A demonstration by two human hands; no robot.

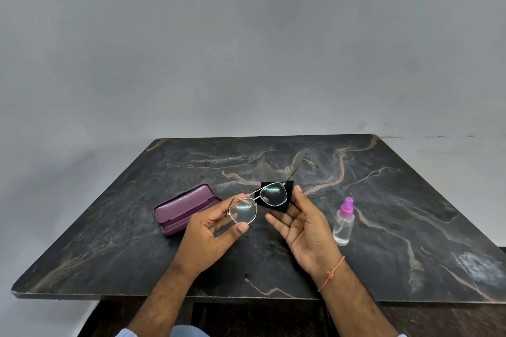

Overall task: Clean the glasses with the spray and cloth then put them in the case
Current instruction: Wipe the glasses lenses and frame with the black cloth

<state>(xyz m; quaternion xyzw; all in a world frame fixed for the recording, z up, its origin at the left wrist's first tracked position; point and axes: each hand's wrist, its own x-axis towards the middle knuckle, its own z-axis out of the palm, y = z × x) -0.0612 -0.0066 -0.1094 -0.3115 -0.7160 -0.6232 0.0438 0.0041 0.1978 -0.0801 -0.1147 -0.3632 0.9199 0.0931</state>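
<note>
Thin metal-framed glasses [257, 201] hang above the middle of the dark marble table [383, 200]. My left hand [210, 230] pinches the rim of their left lens between thumb and fingers. My right hand [304, 224] is held palm up beside the right lens, fingers straight, and a small black cloth [282, 204] lies on its fingertips behind that lens. One temple arm points away over the table. A purple case [183, 209] lies open left of my left hand. A clear spray bottle [343, 223] with a purple cap stands to the right of my right hand.
The table's front edge runs just below my wrists, with a dark gap under it. A plain grey wall stands behind the table. An orange thread is tied round my right wrist.
</note>
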